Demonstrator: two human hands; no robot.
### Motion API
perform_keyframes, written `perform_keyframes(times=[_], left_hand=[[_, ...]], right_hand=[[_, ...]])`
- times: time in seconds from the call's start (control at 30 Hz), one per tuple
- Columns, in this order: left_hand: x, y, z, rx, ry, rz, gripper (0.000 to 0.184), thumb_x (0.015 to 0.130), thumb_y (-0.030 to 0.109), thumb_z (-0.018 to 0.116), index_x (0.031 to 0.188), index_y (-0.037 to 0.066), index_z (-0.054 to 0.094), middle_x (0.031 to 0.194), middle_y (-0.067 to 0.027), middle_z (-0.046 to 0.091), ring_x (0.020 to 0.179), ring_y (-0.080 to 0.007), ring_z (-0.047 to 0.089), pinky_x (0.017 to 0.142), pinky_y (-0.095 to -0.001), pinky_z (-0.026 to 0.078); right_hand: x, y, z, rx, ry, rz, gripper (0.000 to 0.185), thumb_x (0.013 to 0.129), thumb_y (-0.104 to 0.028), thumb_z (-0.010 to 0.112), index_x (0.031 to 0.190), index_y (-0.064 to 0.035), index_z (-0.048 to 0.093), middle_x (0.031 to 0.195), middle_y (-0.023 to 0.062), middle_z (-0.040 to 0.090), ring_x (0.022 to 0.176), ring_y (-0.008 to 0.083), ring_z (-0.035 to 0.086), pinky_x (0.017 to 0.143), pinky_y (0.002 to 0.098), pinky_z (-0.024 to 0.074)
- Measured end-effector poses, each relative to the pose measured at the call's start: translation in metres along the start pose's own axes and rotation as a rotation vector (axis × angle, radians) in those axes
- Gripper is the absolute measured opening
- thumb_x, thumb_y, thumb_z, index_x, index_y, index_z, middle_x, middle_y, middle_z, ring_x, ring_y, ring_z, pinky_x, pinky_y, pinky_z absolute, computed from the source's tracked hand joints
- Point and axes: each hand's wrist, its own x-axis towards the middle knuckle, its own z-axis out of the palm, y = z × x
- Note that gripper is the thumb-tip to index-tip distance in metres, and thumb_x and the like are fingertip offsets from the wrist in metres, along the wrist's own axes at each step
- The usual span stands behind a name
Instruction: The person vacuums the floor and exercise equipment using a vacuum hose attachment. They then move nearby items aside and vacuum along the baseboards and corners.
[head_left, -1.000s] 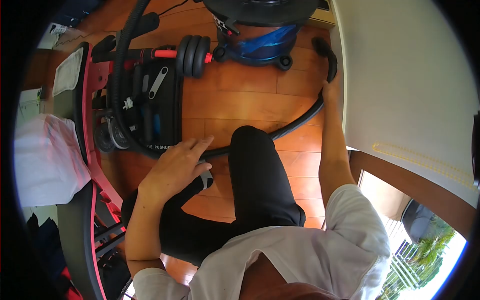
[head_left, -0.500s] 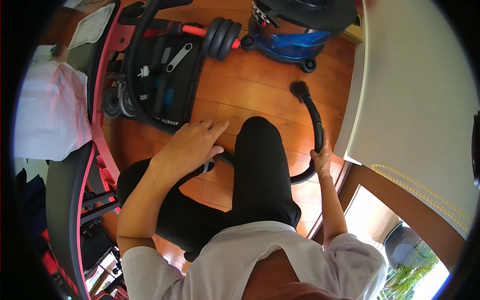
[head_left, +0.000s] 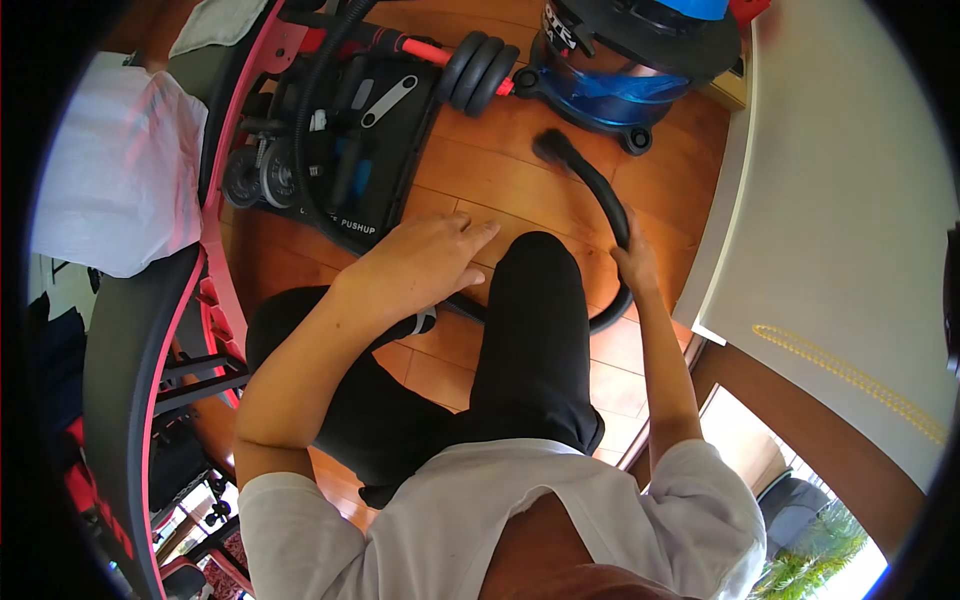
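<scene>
My right hand (head_left: 637, 262) is closed around a black vacuum hose (head_left: 602, 190), thumb on its near side. The hose ends in a dark round brush head (head_left: 553, 147), slightly blurred, near the wooden floor. From my hand the hose bends back and passes behind my right knee (head_left: 540, 270). My left hand (head_left: 430, 255) is open with its fingers stretched out, above the floor and holding nothing. Part of the hose shows below it.
A wet-dry vacuum (head_left: 620, 85) with a blue see-through drum stands ahead. To the left are a black push-up board (head_left: 355, 185) with tools on it, dumbbell plates (head_left: 482, 72), a weight bench (head_left: 130, 380) and a white bag (head_left: 125, 170). A pale blind (head_left: 840, 230) hangs at right.
My right hand has moved forward, swinging the brush head left and nearer the vacuum. My left hand stays open. The whole view has shifted a little.
</scene>
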Motion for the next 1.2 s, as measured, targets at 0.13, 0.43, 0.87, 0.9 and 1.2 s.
perform_keyframes(times=[0.13,0.43,0.87,0.9,1.2], left_hand=[[-0.01,-0.001,0.0,0.002,0.02,-0.013,0.054,0.087,0.019,0.066,0.135,0.001,0.049,0.11,-0.0181,0.06,0.105,-0.0342,0.059,0.091,-0.0425,0.046],[0.0,0.009,0.01,-0.052,0.003,-0.011,0.055,0.086,0.02,0.067,0.136,0.002,0.048,0.11,-0.0163,0.06,0.103,-0.0331,0.059,0.09,-0.0414,0.046],[-0.017,0.002,0.004,-0.04,0.006,-0.121,0.051,0.088,0.02,0.065,0.133,0.002,0.05,0.109,-0.0177,0.06,0.106,-0.0341,0.058,0.091,-0.0429,0.047],[-0.02,-0.002,0.004,-0.062,-0.01,-0.133,0.051,0.089,0.021,0.064,0.134,0.002,0.05,0.112,-0.0183,0.06,0.108,-0.0342,0.058,0.092,-0.0425,0.047],[-0.119,-0.043,-0.024,-0.258,0.421,-0.47,0.052,0.091,0.025,0.061,0.137,0.006,0.048,0.129,-0.0209,0.055,0.114,-0.0378,0.056,0.099,-0.0414,0.043]], right_hand=[[-0.034,0.013,-0.003,-0.064,-0.001,0.146,0.083,0.074,-0.004,0.06,0.147,-0.0268,0.03,0.086,0.0245,0.064,0.081,0.04,0.065,0.072,0.0475,0.0488],[0.042,-0.028,0.031,-0.126,0.002,-0.067,0.083,0.075,-0.004,0.062,0.148,-0.0258,0.028,0.086,0.0253,0.064,0.079,0.0417,0.065,0.071,0.0486,0.0493],[0.068,-0.045,0.055,-0.09,-0.144,-0.095,0.084,0.073,-0.004,0.062,0.148,-0.0244,0.03,0.083,0.0228,0.062,0.075,0.0384,0.063,0.07,0.0465,0.0488],[0.07,-0.049,0.06,-0.084,-0.138,-0.113,0.082,0.073,-0.004,0.061,0.148,-0.0226,0.031,0.08,0.0217,0.061,0.071,0.0368,0.063,0.068,0.0452,0.0493],[-0.057,0.025,0.008,0.01,-0.262,0.004,0.083,0.07,0.0,0.055,0.147,-0.0194,0.034,0.073,0.0143,0.055,0.058,0.0238,0.059,0.055,0.0371,0.0469]])
